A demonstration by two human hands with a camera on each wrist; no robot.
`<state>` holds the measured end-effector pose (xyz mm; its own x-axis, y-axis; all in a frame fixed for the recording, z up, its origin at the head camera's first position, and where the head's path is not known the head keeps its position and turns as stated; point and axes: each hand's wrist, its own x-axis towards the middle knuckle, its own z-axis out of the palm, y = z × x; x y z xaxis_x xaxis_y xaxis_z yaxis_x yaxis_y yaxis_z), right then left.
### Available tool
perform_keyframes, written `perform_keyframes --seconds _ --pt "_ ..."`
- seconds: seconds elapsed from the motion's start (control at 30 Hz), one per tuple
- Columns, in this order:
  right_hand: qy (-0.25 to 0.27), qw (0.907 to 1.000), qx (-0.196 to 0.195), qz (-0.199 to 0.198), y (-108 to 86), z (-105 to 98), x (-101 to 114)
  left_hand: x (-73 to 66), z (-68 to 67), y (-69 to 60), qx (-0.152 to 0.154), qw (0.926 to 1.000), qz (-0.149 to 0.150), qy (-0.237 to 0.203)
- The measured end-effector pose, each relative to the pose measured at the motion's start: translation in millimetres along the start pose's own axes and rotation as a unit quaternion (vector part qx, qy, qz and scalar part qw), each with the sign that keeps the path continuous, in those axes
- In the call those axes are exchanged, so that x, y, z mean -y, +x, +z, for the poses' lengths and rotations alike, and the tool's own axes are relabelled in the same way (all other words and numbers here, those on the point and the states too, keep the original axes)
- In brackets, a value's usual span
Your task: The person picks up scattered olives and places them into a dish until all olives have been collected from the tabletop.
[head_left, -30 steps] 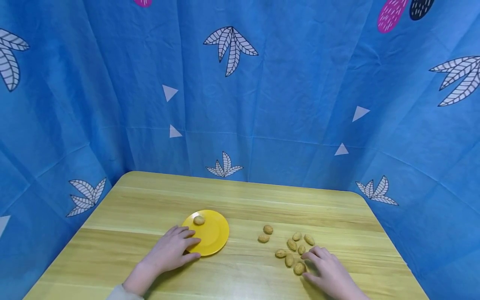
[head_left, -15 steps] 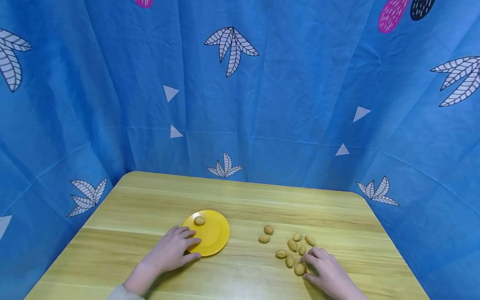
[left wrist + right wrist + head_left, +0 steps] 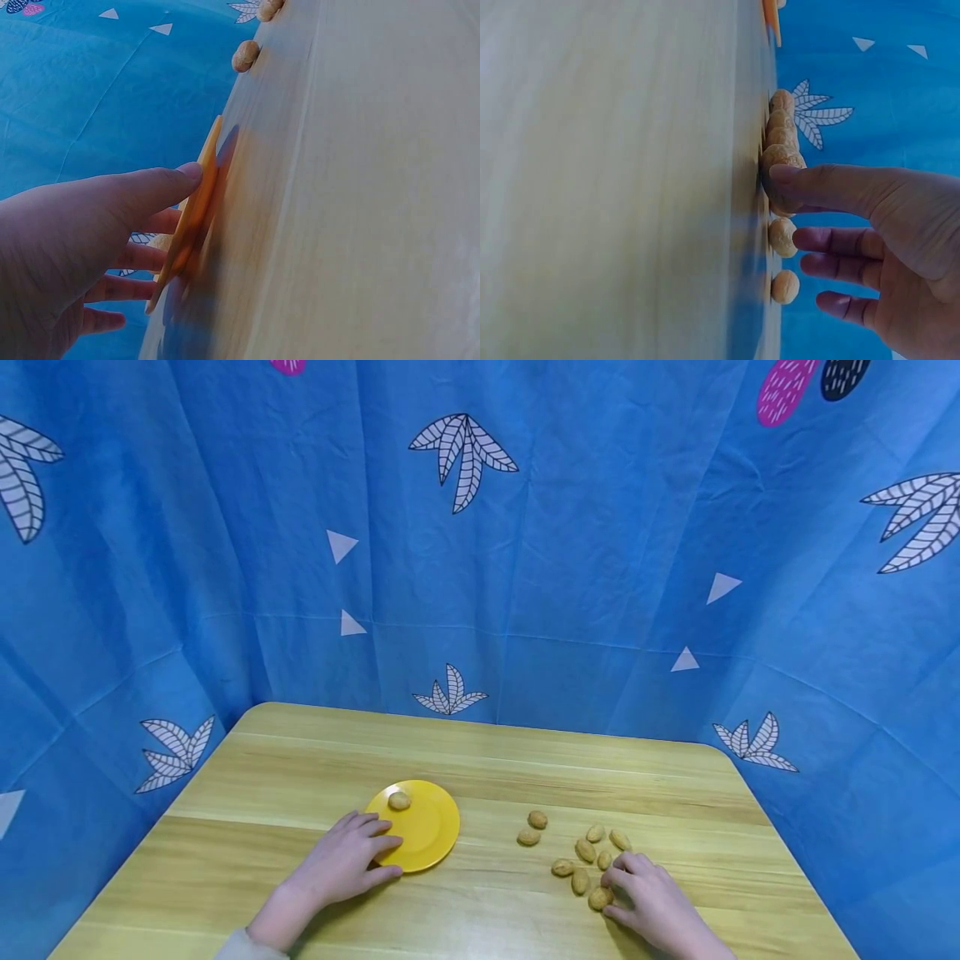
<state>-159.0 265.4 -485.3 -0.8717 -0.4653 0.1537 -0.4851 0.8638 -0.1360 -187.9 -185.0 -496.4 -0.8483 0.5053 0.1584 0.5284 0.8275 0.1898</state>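
Note:
A yellow plate [image 3: 429, 831] lies left of centre on the table, with one tan walnut-like nut [image 3: 399, 801] near its far left rim. My left hand [image 3: 341, 858] rests at the plate's left edge, fingers spread and mostly straight over it; in the left wrist view the thumb touches the rim [image 3: 210, 154]. At the right, my right hand [image 3: 656, 900] pinches the nearest, rounder nut [image 3: 598, 898] between thumb and index finger. That nut [image 3: 776, 159] still sits at the table surface in the right wrist view, partly hidden by the thumb, other fingers held apart.
Several more nuts [image 3: 585, 850] lie in a loose group just beyond and left of the right hand. Two nuts [image 3: 528, 837] sit apart between that group and the plate. The wooden table [image 3: 480, 760] meets a blue patterned curtain [image 3: 585, 568] at the back and sides.
My right thumb and index finger have drawn in slightly around the nearest nut. The left hand, the plate and the other nuts keep their places.

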Motion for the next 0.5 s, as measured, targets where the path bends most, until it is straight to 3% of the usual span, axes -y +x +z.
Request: perform_keyframes --seconds 0.5 --pt "-0.04 0.9937 -0.091 -0.052 16.9 -17.0 7.2 -0.7 -0.2 0.8 -0.001 1.0 0.001 0.002"
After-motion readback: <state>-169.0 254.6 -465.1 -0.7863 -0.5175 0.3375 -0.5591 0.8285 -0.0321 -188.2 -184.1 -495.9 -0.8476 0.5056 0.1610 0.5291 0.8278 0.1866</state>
